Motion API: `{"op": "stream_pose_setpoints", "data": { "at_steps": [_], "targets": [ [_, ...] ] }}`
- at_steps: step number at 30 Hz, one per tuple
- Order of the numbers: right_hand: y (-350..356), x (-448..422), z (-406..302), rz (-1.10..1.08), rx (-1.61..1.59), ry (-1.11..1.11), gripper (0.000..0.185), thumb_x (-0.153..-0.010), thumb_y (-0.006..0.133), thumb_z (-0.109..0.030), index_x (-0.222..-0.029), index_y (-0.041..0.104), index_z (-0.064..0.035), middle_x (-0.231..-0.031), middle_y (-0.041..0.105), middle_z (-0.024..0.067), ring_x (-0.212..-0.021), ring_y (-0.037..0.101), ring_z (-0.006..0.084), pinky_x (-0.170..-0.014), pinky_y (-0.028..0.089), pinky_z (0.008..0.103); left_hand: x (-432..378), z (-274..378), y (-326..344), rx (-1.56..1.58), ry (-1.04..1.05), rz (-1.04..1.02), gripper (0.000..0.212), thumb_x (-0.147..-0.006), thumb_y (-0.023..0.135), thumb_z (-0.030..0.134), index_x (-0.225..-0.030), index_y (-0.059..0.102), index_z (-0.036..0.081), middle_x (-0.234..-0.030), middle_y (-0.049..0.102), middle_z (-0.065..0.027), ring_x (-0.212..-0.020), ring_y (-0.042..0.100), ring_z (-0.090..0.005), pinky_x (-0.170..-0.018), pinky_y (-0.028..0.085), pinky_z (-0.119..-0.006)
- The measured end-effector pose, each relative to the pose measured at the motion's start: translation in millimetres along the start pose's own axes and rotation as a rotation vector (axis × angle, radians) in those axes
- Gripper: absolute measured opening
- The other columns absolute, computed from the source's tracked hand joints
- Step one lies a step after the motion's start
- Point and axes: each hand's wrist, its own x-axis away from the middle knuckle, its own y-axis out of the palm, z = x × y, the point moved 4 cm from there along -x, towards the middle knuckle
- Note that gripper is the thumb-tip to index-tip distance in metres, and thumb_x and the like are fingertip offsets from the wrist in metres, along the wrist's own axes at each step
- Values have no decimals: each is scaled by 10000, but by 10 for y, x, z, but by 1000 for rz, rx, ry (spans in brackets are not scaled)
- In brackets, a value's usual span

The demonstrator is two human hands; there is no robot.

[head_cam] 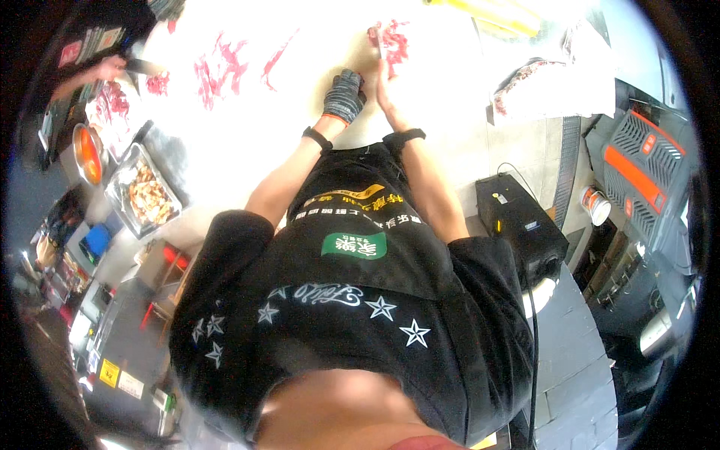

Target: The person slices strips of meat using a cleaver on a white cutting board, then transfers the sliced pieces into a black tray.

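Note:
My left hand (344,98), in a grey knit glove with an orange cuff, rests on the pale work surface (315,124) with its fingers curled. Whether anything is under those fingers is hidden. Beside it, my bare right hand (389,93) is turned on edge and appears to grip a knife (382,49). Only a narrow strip of the blade shows, and glare washes out the handle. Cut red meat (397,42) lies at the blade, just beyond my right fingers. More strips of raw meat (220,70) and one long thin strip (279,59) are spread to the left.
Another person's hand (111,67) holds a knife (145,67) near a meat piece (157,83) at far left. Nearby stand a metal bowl (89,153) with orange contents and a metal tray (147,191) of brownish pieces. At right are a black box (520,216) and a white-and-orange bucket (596,205).

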Motion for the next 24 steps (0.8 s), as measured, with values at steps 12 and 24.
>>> {"op": "stream_pose_setpoints", "data": {
  "at_steps": [12, 24],
  "targets": [
    [-261, 446, 587, -159, 121, -65, 665, -959, 493, -592, -844, 749, 11, -771, 697, 213, -744, 674, 326, -745, 508, 439, 159, 59, 138, -60, 0, 72, 341, -853, 623, 192, -1177, 600, 88, -1186, 568, -165, -1085, 549, -367, -888, 497, -498],
    [-239, 693, 499, -263, 169, -199, 655, -965, 528, -551, -715, 705, 29, -682, 658, 255, -645, 669, 396, -665, 540, 467, 159, 8, 125, -137, 51, 36, 353, -861, 616, 157, -1190, 605, 31, -1179, 614, -205, -1111, 565, -372, -986, 439, -474]
  ]
}}
